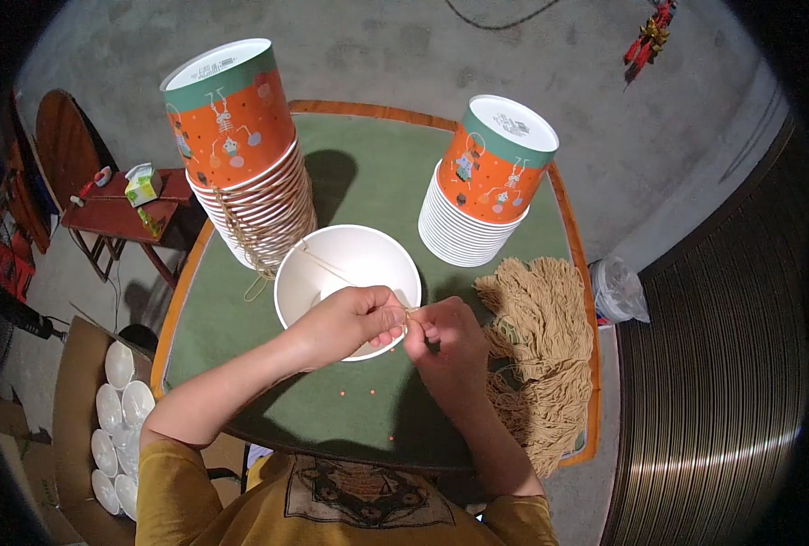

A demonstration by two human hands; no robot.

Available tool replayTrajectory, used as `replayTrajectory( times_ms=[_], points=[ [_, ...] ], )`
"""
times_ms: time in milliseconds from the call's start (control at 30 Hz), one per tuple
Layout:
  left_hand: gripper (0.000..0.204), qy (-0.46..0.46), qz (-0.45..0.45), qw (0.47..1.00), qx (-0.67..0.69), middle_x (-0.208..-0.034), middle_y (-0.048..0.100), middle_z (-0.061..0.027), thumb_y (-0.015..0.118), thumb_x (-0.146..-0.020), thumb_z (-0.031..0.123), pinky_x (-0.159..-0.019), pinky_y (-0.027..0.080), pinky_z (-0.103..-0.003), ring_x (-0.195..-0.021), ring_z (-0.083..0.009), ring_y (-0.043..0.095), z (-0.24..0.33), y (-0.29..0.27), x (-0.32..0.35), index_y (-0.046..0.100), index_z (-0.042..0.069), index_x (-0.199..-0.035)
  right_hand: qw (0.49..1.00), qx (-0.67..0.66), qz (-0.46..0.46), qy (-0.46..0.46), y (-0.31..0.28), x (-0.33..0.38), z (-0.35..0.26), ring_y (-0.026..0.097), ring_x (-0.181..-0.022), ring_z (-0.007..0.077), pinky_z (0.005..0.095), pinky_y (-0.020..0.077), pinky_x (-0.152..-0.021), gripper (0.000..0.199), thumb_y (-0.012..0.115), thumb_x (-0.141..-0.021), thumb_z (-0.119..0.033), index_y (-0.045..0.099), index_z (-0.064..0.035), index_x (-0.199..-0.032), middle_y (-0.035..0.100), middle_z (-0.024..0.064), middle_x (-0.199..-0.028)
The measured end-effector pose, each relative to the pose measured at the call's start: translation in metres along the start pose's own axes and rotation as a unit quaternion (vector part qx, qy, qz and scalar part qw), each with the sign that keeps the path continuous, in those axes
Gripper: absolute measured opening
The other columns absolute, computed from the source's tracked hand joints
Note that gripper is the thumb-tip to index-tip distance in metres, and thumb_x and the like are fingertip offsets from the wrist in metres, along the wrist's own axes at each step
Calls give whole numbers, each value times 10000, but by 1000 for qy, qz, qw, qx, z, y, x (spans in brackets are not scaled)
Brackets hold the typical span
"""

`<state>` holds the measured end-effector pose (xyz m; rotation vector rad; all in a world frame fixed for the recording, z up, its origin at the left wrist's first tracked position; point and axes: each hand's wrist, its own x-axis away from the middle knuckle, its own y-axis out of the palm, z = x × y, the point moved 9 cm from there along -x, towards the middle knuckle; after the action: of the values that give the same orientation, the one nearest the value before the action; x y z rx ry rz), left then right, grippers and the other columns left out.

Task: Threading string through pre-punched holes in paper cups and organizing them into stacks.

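obscuring tan cord (408, 318): left grip (353, 321), right grip (450, 344)

Between the fingertips of the left hand (350, 320) and the right hand (448, 346), the pinched tan cord (408, 318) is too small and covered to show whether it is knotted. The left hand hides part of the white tub (345, 240). Orange specks (343, 393) on the green tabletop (277, 409) are too tiny to identify. The lower edge cuts off the yellow shirt (250, 505); the upper edge crops the red ornament (643, 50). The plastic bag's (619, 289) contents are indistinct.
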<state>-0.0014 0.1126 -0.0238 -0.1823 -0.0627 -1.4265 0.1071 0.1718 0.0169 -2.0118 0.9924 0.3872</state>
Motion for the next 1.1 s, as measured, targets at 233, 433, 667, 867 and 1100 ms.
replayTrajectory(
  times_ms=[233,433,667,867,1100],
  points=[
    [233,-24,12,998,59,-807,588,-6,501,-998,196,-706,455,-224,-742,-76,523,-2,-4,-2,613,-6,-969,987,-128,-15,95,7,8,19,583,-686,170,304,496,-605,125,662,-783,-30,565,-51,-858,563,77,-788],
    [190,-44,-13,995,85,-836,601,-6,537,-974,176,-685,446,-211,-728,-66,520,-4,-2,-4,620,5,-972,990,-141,-10,-19,12,9,-6,572,-709,187,293,493,-588,212,691,-760,-17,566,-82,-919,574,66,-821],
    [146,-91,-68,962,247,-966,615,-20,555,-945,92,-733,474,-197,-837,-71,580,-11,3,-2,574,30,-1076,994,-68,-9,-83,12,13,-4,568,-741,250,347,489,-624,351,736,-735,-33,597,-148,-1037,564,61,-826],
    [157,-95,-41,959,264,-952,593,-13,572,-916,29,-755,484,-205,-839,-76,577,-13,-2,0,560,35,-1072,992,-72,-76,-67,10,8,-3,559,-678,179,305,474,-609,326,709,-791,-55,597,-118,-1090,562,51,-771],
    [165,-24,-14,994,106,-851,582,-11,564,-864,-20,-731,453,-224,-785,-86,545,0,-4,0,569,22,-1024,946,-255,-106,167,22,21,31,487,-614,22,210,437,-567,223,637,-881,-96,579,-41,-1090,572,-6,-705]
  ],
)
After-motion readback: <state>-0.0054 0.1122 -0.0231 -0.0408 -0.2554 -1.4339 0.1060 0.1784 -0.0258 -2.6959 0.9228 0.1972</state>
